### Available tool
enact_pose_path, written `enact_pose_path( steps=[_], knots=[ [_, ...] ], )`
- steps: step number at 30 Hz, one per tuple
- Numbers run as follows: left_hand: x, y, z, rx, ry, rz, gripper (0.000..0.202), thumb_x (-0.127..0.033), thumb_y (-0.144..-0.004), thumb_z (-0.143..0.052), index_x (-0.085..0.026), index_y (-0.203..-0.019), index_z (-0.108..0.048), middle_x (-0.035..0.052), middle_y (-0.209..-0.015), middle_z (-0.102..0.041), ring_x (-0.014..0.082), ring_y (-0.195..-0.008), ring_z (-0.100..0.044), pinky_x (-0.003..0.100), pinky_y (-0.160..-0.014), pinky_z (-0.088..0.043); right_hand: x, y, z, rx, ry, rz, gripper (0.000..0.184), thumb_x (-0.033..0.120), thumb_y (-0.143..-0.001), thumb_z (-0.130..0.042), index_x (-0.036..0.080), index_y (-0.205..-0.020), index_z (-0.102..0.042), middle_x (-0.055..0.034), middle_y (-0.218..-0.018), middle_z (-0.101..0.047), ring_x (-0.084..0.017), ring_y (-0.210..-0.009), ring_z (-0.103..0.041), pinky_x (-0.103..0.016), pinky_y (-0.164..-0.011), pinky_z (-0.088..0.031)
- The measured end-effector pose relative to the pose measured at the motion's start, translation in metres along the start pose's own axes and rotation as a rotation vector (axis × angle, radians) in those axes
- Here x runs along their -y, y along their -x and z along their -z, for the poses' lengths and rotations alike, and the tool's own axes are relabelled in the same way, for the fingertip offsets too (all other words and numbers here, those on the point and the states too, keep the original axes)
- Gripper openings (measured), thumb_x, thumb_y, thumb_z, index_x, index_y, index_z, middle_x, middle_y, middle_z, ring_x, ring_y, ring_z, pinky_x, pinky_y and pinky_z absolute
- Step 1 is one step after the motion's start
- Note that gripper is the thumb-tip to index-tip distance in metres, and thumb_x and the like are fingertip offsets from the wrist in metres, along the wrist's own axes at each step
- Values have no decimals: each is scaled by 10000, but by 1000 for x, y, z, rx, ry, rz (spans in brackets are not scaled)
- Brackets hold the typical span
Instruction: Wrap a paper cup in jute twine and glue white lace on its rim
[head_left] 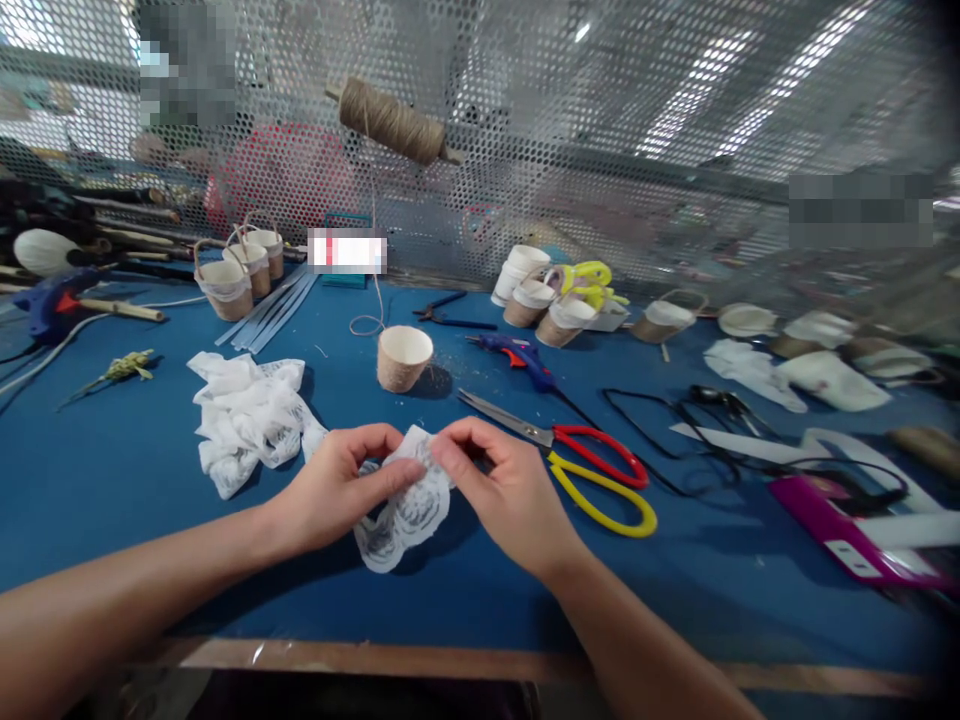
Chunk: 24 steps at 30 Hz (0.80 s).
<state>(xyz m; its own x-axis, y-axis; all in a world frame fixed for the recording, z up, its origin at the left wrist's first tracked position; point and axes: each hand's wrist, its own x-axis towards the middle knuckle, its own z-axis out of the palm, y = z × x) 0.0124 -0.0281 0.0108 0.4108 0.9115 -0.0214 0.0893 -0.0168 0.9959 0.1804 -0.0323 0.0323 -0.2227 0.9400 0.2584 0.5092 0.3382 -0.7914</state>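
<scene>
A white lace strip (pixel 405 515) is pinched between my left hand (pixel 337 480) and my right hand (pixel 502 485), above the front part of the table. Thumb and fingers of each hand press together on its upper edge, and the scalloped part hangs below. A crumpled pile of white lace (pixel 251 420) lies to the left of my left hand. Just beyond my hands stands a small brown cup (pixel 403 362), upright, with a pale inside. Right of my right hand lie scissors (pixel 555 440) with one red and one yellow handle loop.
A blue glue gun (pixel 521 360) and pliers (pixel 454 315) lie behind the scissors. Small handled baskets (pixel 225 285) stand back left; more cups (pixel 566 320) stand back right. A twine spool (pixel 394 120) hangs on the perforated metal screen. A purple object (pixel 847 530) and cables lie far right.
</scene>
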Motion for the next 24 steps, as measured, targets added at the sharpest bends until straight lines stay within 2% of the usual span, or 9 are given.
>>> enact_pose_path(
  steps=[4,6,8,11,14,18,24],
  knots=[
    [0,1,-1,42,57,43,218,-349,-771,-555,-140,-710,-544,-21,-630,-513,83,-564,-453,203,-528,-392,-6,-5,4,-80,-31,77,236,368,-865,-459,199,-800,-610,-75,-929,-593,-175,-831,-560,-301,-691,-456],
    [0,2,-1,60,61,41,220,-351,-776,-549,-139,-718,-549,-18,-630,-513,86,-563,-455,207,-527,-395,-7,-7,5,3,-86,14,329,436,-882,-402,194,-812,-614,-73,-896,-614,-173,-809,-573,-299,-667,-461],
    [1,2,0,81,47,13,219,-349,-788,-537,-139,-728,-555,-15,-634,-511,88,-568,-452,207,-527,-396,-7,-8,3,144,-150,-71,409,491,-883,-357,180,-805,-611,-55,-795,-623,-152,-711,-569,-281,-617,-457],
    [3,2,2,93,-15,-37,226,-355,-807,-516,-144,-742,-561,-22,-630,-489,86,-566,-427,200,-512,-373,-5,-7,0,260,-234,-163,370,487,-852,-425,169,-733,-572,-1,-647,-557,-109,-572,-501,-245,-536,-420],
    [4,1,3,89,-51,-31,255,-384,-816,-500,-150,-721,-532,-38,-606,-442,77,-541,-395,193,-485,-334,-4,-6,-2,197,-281,-200,258,399,-801,-539,178,-671,-511,49,-565,-460,-79,-490,-416,-216,-468,-365],
    [2,0,1,121,-58,48,328,-459,-801,-500,-150,-692,-483,-46,-581,-407,67,-505,-364,188,-451,-290,-3,-3,-5,70,-214,-144,205,328,-802,-540,180,-666,-507,54,-560,-451,-75,-491,-392,-213,-464,-338],
    [-3,-1,0,87,-89,54,349,-449,-805,-496,-163,-614,-431,-81,-485,-293,48,-433,-245,177,-390,-188,-1,0,-6,83,-154,-89,183,309,-822,-515,178,-694,-519,63,-526,-433,-72,-475,-358,-214,-451,-304]
  ],
)
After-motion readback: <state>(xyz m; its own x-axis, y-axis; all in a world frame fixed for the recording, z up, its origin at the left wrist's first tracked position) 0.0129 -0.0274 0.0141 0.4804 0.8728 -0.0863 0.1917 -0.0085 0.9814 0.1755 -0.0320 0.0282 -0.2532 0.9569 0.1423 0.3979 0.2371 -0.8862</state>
